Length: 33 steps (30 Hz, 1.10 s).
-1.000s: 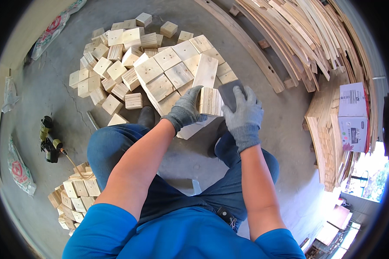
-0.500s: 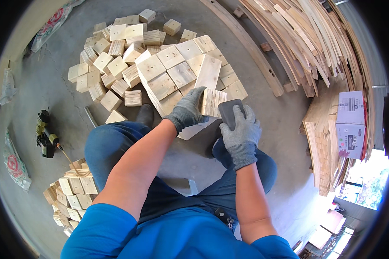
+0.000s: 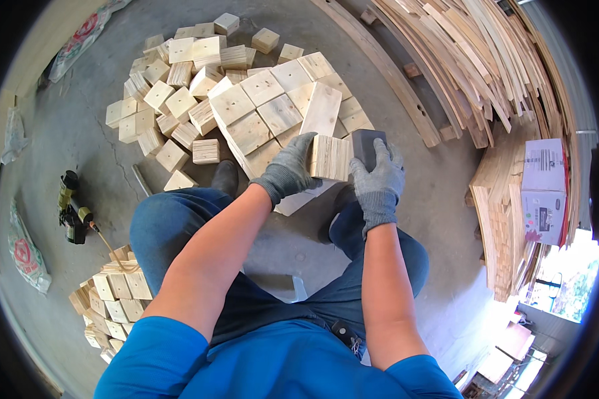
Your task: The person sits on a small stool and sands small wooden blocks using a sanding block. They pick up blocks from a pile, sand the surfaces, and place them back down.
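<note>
Grey floor point(image 3: 446, 186) bears wooden blocks point(image 3: 181, 104) and planks point(image 3: 460, 63).

Long planks point(image 3: 446, 63) were stacked at the right, with a pale purple box point(image 3: 543, 193) placed near them. At the left, a black-and-green tool point(image 3: 72, 209) was laid near a white sack point(image 3: 28, 249).

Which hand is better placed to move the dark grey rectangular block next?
Probably the right hand: it grips the dark grey block, while the left hand holds the pale squarish wooden block.
</note>
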Motion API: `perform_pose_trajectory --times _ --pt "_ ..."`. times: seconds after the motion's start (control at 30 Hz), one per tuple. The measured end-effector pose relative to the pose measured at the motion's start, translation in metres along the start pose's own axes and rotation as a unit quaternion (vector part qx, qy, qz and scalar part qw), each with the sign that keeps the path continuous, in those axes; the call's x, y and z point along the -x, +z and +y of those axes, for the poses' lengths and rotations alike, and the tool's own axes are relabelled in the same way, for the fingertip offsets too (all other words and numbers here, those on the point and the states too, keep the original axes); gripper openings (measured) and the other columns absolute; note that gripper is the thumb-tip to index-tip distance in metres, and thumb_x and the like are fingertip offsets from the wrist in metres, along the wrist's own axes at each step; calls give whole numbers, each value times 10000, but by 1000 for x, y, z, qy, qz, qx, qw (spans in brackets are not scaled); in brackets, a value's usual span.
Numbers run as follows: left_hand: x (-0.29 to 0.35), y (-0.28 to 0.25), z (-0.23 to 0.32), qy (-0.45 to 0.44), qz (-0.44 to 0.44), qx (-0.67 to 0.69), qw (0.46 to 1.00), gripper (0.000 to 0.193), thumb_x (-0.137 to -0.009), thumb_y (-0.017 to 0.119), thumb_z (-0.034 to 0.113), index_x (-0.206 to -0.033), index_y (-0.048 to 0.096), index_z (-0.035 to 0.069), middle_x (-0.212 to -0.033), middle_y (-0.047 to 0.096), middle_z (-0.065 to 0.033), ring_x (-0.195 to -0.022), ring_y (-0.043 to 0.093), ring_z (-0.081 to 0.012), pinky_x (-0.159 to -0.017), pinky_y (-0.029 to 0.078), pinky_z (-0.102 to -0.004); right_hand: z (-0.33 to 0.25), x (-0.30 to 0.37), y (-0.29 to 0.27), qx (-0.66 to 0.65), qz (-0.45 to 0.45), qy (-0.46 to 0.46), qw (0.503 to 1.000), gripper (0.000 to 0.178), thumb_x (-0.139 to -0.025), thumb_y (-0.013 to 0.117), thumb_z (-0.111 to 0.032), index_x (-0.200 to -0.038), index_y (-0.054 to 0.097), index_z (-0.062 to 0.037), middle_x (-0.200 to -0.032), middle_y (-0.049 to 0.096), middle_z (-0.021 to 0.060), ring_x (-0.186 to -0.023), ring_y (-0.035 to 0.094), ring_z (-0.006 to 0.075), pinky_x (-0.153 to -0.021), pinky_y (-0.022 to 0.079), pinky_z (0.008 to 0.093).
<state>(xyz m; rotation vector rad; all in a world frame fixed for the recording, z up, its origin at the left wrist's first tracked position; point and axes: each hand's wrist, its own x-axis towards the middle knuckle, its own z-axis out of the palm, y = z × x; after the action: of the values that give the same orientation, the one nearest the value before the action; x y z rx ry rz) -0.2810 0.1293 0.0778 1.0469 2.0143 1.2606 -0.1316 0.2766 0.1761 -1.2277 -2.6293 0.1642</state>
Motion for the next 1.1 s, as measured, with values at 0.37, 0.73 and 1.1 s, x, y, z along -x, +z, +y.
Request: perform_pose_trajectory --times 0.37,0.73,1.1 --pt "7 -48 42 122 73 -55 988 765 -841 937 281 -1502 592 108 -1493 575 -171 -1417 570 -359 -1212 472 -439 49 28 -55 -91 4 21 996 702 -815 915 -345 -1433 691 -96 -1551 579 213 -1358 583 438 -1150 488 507" --pt "-41 -33 69 88 43 -278 956 240 -947 786 249 -1129 805 95 -1070 743 -159 -1022 719 -382 -889 577 -480 63 45 -57 -135 -19 44 990 727 -803 927 -332 -1439 679 -85 -1545 591 197 -1393 571 419 -1176 474 496" --pt "-55 -21 68 134 -13 -443 887 181 -966 690 242 -953 778 85 -973 710 -164 -989 701 -378 -885 563 -501 68 40 -47 -151 -31 37 987 745 -790 932 -332 -1439 674 -73 -1547 589 203 -1387 574 428 -1174 474 499"
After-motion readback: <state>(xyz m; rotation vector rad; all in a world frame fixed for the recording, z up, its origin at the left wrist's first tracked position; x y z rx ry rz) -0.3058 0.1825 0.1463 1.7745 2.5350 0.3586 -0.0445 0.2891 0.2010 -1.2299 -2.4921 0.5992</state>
